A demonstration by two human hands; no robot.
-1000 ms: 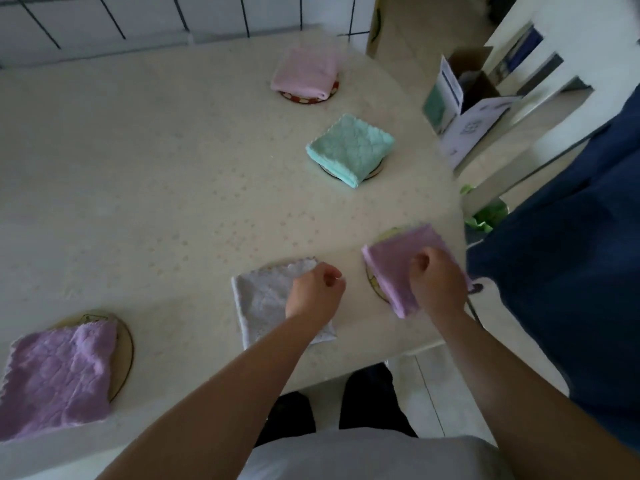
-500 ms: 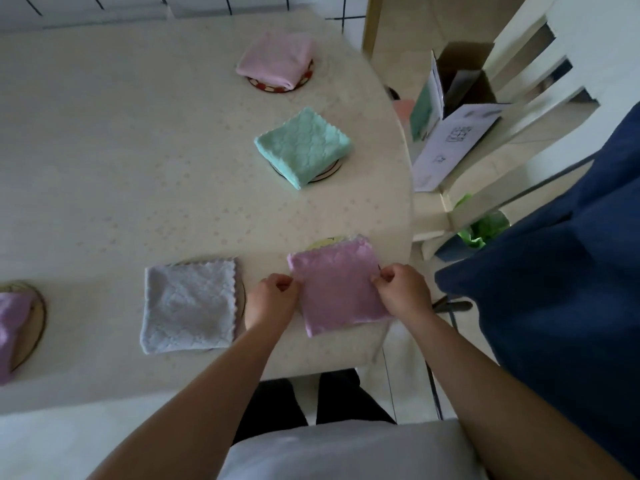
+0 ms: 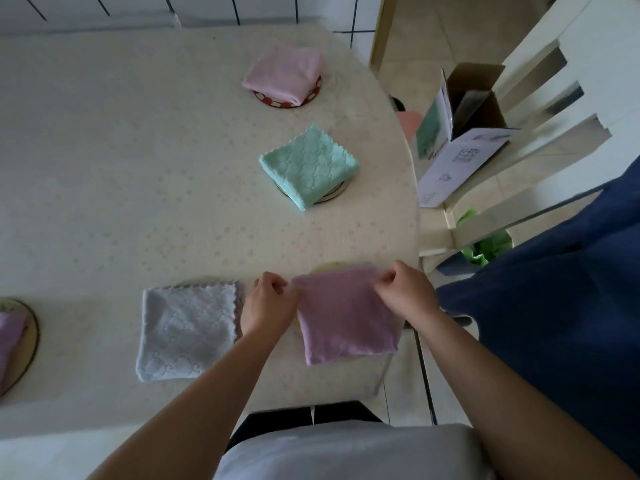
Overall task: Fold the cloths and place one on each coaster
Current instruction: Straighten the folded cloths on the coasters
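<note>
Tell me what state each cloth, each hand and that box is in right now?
Pink cloth: folded, on a coaster.
Green cloth: folded, on a coaster.
White cloth: folded, flat, covering a coaster.
Purple cloth: pinched at its far corners.
Left hand: pinching the purple cloth.
Right hand: pinching it too.
Box: open.

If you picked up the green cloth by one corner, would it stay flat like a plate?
Probably not. The green cloth looks soft and quilted, folded in layers, so it would likely droop and unfold. It seems light, since it overhangs its coaster without tipping. Its fluffy surface probably wouldn't slip from fingers.
</note>
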